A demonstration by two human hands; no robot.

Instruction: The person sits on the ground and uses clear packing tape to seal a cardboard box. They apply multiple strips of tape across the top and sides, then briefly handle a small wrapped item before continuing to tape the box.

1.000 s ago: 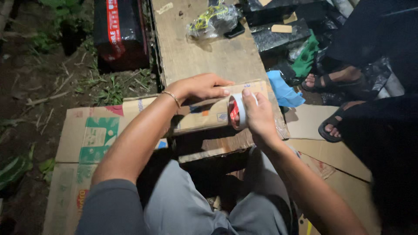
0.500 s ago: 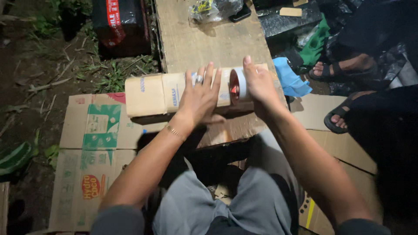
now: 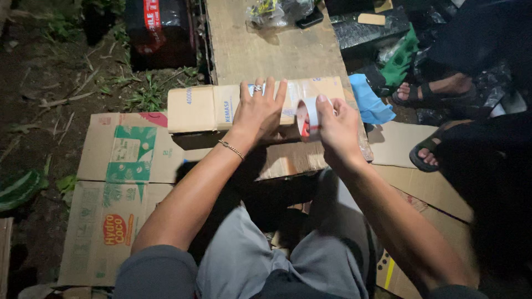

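**Taping a long carton on the plank**

I see my left hand lying flat, fingers spread, palm down on top of a long brown cardboard box. It presses on the box rather than closing around anything. A ring sits on one finger and a thin bracelet crosses the wrist.

My right hand is closed around a roll of clear packing tape, thumb and fingers pinching its rim. The roll stands on edge against the right part of the box, just beside my left fingertips, and a glossy strip of tape already covers the box's right end.

The box lies crosswise on a worn wooden plank that runs away from me. Its left end overhangs the plank's edge.

Flattened cardboard sheets cover the ground under my knees. A crumpled blue cloth lies just right of the box. Another person's sandalled feet rest at the far right, well apart from my hands. A clear plastic bag sits at the plank's far end.
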